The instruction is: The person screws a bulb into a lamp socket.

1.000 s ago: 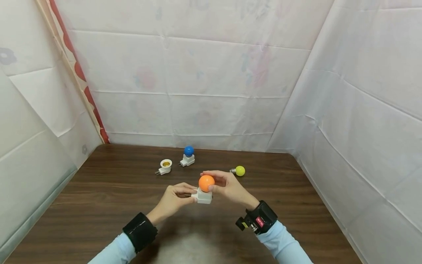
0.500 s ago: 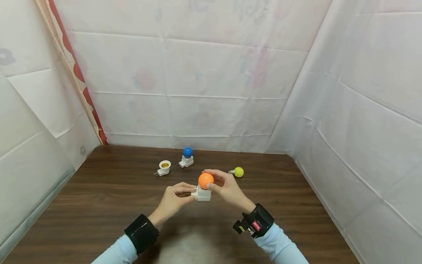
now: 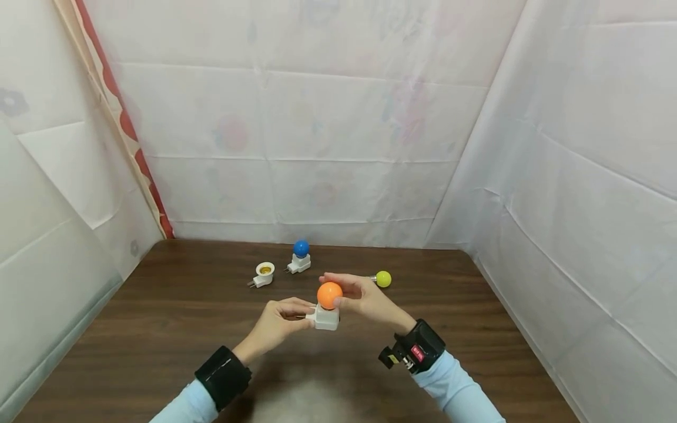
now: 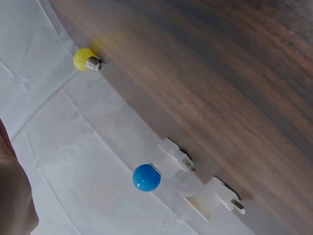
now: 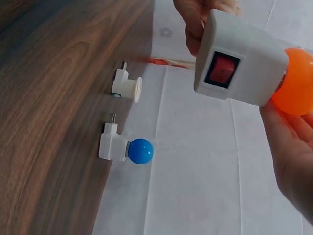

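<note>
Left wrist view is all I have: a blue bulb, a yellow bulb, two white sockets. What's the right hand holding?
Observer: The right hand pinches an orange bulb.
Operator: And the left hand?
Observer: The left hand holds a third white plug-in socket, below that bulb, by its plug end.
Operator: Any switch on it?
Observer: Yes, the right wrist view shows a red rocker switch in a black surround.

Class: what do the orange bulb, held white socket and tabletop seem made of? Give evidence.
Orange bulb: smooth plastic or coated glass, given its even colour.
Held white socket: likely moulded plastic, satin, given rounded edges and soft sheen.
Tabletop: wood or printed laminate, slightly shiny, given streaked grain and pale reflection.
</note>
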Motion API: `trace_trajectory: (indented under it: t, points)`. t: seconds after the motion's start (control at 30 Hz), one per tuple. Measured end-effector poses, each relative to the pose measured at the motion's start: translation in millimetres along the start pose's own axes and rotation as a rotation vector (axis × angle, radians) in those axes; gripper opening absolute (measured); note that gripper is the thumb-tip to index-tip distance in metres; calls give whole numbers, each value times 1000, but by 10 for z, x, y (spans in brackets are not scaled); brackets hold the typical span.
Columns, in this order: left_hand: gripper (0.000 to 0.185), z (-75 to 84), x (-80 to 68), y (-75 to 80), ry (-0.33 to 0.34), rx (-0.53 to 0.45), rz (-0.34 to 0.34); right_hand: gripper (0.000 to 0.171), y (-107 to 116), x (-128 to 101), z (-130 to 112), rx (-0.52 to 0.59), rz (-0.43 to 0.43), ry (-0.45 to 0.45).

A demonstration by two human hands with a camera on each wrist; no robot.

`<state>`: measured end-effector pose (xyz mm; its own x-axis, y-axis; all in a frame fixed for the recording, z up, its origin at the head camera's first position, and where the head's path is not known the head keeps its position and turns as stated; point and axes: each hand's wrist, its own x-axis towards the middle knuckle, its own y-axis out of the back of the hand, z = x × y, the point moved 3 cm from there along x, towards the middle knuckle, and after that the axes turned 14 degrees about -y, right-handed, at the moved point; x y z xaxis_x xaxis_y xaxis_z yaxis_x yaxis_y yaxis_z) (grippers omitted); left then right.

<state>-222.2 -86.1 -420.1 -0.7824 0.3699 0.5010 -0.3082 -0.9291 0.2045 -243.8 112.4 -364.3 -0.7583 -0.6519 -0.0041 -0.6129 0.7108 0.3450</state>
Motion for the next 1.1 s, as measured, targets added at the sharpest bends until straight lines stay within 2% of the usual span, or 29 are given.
trace_trajectory:
  t: [0.13, 0.27, 0.4, 0.57, 0.77, 0.93, 1.1]
  points:
    - [26, -26, -20, 3, -1, -6, -4, 52, -29, 14, 26, -11, -17, -9]
    - [27, 56, 6, 6, -4, 3, 4, 51, -15, 37, 23, -30, 11, -17]
    - [27, 59, 36, 28, -22, 11, 27, 49, 5, 88, 7, -46, 36, -21]
    - [27, 41, 39, 42, -11, 22, 58, 47, -5, 124, 9, -61, 60, -45]
    - [27, 12, 39, 41, 4, 14, 112, 46, -45, 154, 40, -21, 115, -81]
    - [27, -7, 50, 54, 10, 26, 162, 45, -82, 183, 48, 14, 184, -63]
    - [26, -81, 24, 97, -35, 32, 160, 46, -116, 207, 48, 20, 189, -59]
